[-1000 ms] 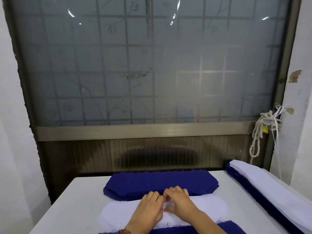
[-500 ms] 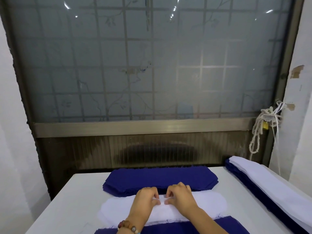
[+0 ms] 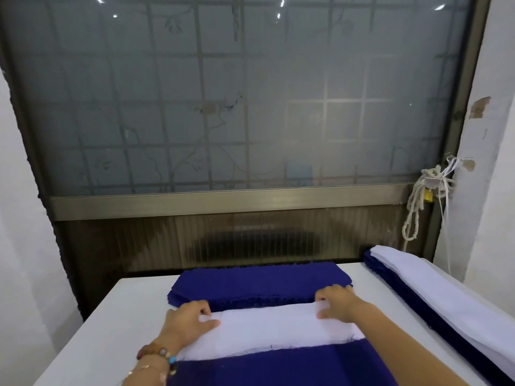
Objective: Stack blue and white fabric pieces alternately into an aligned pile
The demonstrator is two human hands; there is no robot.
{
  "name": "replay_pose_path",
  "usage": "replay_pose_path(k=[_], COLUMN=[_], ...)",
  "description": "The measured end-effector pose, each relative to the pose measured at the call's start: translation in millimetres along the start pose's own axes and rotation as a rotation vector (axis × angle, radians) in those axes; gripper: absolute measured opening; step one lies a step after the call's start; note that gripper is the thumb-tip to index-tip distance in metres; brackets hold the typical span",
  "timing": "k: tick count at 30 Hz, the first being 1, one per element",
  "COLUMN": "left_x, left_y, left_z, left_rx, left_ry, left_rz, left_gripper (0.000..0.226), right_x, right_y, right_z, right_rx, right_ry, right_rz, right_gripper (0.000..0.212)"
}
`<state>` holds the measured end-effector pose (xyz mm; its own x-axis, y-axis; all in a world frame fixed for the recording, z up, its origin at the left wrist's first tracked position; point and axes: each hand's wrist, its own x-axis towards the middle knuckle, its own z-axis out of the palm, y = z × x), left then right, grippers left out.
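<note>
A white fabric piece [image 3: 273, 328] lies across the middle of the white table [image 3: 111, 327]. My left hand [image 3: 186, 320] pinches its left end and my right hand [image 3: 335, 300] pinches its right end, thumbs on top. Beyond it sits a stack of blue fabric pieces [image 3: 256, 282]. Nearer to me lies a blue fabric piece [image 3: 278, 366], its far edge under the white one. A long alternating pile of blue and white fabric [image 3: 434, 296] runs along the table's right side, white on top.
A frosted window with a metal grille [image 3: 239, 107] and its sill rise just behind the table. A knotted rope [image 3: 418, 201] hangs at the window's right frame. White walls close in on both sides.
My hands were together at the middle of the white piece; they have slid apart to its two ends and now pinch it. The view has tilted down slightly.
</note>
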<state>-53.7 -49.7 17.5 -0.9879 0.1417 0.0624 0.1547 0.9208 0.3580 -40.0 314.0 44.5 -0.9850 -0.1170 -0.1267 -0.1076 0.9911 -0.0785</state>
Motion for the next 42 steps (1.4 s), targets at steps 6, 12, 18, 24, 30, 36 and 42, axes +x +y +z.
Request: replay_pose_path(k=[6,12,18,24,30,36,42], left_x=[-15.2,-31.6,-45.9,-71.8,-92.3,-105.5,-106.2], left_y=[-53.9,-51.5,-36.6,-36.0,-36.1,-35.2,-35.1], left_z=[-6.0,-8.1,-19.5,-28.6,-26.2,-19.8,-12.9], left_rx=[-0.179,-0.452,-0.511,-0.581,-0.496,-0.342,-0.264], left_ry=[0.04,0.224,0.294,0.211,0.044,-0.016,-0.004], left_rz=[-0.146,-0.126,-0.172,-0.162,-0.251,-0.261,-0.237], left_gripper=[0.022,0.011,0.018,0.018,0.025,0.026,0.022], right_x=[-23.8,-41.0,-62.3,-86.4,-104.9,-113.8,-115.1], right_y=[47.1,45.4,43.0,50.5,54.4,55.7,58.8], right_z=[11.7,20.5,13.0,12.5,13.6,18.4,26.4], right_rx=[0.11,0.568,0.84,0.788,0.666,0.543,0.399], right_ry=[0.065,0.279,0.35,0.216,0.03,-0.076,-0.101], right_rz=[0.281,0.352,0.332,0.36,0.33,0.315,0.284], right_gripper=[0.04,0.023,0.012,0.045,0.042,0.045,0.021])
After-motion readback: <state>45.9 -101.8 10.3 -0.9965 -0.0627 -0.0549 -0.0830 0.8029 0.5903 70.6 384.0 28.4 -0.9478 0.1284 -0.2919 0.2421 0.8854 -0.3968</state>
